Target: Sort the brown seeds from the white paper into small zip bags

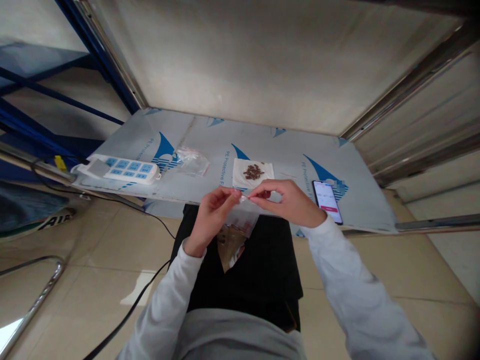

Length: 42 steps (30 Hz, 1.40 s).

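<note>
My left hand [217, 210] and my right hand [283, 199] meet just off the table's front edge, thumbs and fingertips pinched together. Between them is a small, shiny piece of clear plastic [243, 198], which looks like a tiny bag; its exact shape is too small to tell. Below my fingers, over my dark lap, a larger clear plastic bag [242, 220] shows, with a brown, pointed packet [229, 245] under or inside it. Just beyond my hands, a small heap of brown pieces [254, 172] lies on a white sheet [240, 167].
The film-covered table [210, 135] carries a white power strip [131, 170] and crumpled clear bags [192, 161] on the left. A lit phone [327, 201] lies near the right front edge. Black cables [142, 285] hang at the left, by a metal tube frame [48, 285].
</note>
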### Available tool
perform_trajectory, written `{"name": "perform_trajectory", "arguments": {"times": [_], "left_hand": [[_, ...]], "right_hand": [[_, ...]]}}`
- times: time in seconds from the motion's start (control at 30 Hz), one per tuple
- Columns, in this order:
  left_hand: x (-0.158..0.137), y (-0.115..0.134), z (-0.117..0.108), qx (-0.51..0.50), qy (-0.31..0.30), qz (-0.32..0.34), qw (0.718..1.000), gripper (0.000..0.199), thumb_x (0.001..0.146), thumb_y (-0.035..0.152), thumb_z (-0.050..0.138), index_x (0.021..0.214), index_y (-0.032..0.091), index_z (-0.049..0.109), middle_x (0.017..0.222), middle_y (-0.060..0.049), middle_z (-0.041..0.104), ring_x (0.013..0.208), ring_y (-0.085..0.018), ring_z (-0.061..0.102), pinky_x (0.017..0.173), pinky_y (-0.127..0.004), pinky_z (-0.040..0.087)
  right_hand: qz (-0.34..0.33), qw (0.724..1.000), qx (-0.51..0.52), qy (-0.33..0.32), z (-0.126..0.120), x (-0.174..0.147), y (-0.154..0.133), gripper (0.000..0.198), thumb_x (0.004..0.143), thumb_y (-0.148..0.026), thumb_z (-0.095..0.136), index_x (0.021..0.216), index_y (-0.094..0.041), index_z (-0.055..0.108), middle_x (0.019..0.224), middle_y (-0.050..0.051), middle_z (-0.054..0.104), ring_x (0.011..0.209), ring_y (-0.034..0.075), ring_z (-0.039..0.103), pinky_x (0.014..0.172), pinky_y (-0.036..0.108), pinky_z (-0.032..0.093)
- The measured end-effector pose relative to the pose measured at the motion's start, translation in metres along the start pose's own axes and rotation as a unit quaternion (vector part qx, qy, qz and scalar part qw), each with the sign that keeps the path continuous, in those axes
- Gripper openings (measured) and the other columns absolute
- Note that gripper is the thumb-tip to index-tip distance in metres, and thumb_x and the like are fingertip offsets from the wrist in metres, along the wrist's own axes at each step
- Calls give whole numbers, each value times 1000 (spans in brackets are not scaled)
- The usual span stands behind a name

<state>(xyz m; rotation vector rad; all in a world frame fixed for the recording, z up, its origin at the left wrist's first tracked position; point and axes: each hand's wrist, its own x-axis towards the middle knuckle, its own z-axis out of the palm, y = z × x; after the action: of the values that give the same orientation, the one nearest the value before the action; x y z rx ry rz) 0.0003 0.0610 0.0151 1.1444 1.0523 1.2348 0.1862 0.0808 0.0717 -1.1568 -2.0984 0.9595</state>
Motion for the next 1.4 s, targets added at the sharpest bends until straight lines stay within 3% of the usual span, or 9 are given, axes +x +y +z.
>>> {"name": "perform_trajectory", "arguments": {"times": [0.13, 0.23, 0.33, 0.5, 0.77, 1.03, 1.23, 1.4], "left_hand": [[0, 5, 7, -41, 49, -20, 998, 20, 71, 34, 73, 76, 15, 70, 69, -1, 69, 62, -10, 62, 65, -23, 51], [0, 5, 9, -58, 68, -26, 996, 21, 69, 34, 75, 76, 15, 71, 69, -1, 70, 61, -10, 62, 63, -22, 51], [0, 4, 8, -58, 72, -43, 995, 26, 68, 38, 76, 77, 14, 71, 72, -3, 71, 60, -11, 64, 61, -24, 52], [0, 6, 7, -60, 50, -61, 995, 27, 69, 40, 74, 75, 14, 71, 71, -2, 70, 61, -11, 64, 61, -23, 52], [-4, 8, 13, -29, 66, 6, 997, 23, 72, 36, 72, 75, 13, 68, 67, -1, 67, 57, -9, 60, 58, -20, 48], [-5, 8, 9, -23, 29, -27, 999, 23, 71, 35, 74, 79, 14, 70, 75, -4, 72, 63, -11, 64, 61, -22, 51], [-10, 1, 7, -11, 27, -5, 1000, 20, 75, 33, 70, 79, 13, 67, 71, -1, 68, 62, -10, 62, 62, -21, 50], [-12, -1, 8, -34, -34, -49, 998, 20, 74, 32, 72, 81, 13, 70, 80, -4, 73, 72, -14, 66, 69, -23, 52]], "right_hand": [[88, 977, 144, 127, 21, -6, 12, 40, 73, -38, 72, 108, -22, 65, 100, 5, 68, 82, 15, 62, 72, 28, 50], [166, 947, 254, 105, 39, -9, 21, 38, 69, -42, 74, 98, -18, 69, 91, 6, 71, 78, 15, 64, 69, 28, 50], [198, 923, 308, 121, 47, -9, 23, 30, 71, -44, 71, 84, -16, 72, 76, 4, 70, 67, 13, 62, 61, 25, 47], [204, 914, 318, 148, 44, -7, 14, 27, 69, -42, 73, 81, -17, 73, 70, 3, 70, 62, 11, 59, 57, 23, 43], [198, 900, 342, 183, 49, -5, 8, 24, 66, -38, 75, 74, -16, 72, 64, 2, 68, 57, 10, 56, 54, 23, 41], [204, 894, 371, 144, 46, -11, 0, 27, 63, -37, 78, 78, -16, 72, 73, 3, 71, 66, 13, 63, 66, 27, 49], [179, 889, 360, 218, 58, -27, 5, 21, 69, -36, 76, 70, -17, 67, 64, -1, 66, 61, 11, 59, 63, 25, 47], [162, 900, 366, 170, 62, -33, 8, 18, 73, -34, 73, 68, -18, 66, 67, -1, 67, 64, 12, 61, 65, 24, 48]]}}
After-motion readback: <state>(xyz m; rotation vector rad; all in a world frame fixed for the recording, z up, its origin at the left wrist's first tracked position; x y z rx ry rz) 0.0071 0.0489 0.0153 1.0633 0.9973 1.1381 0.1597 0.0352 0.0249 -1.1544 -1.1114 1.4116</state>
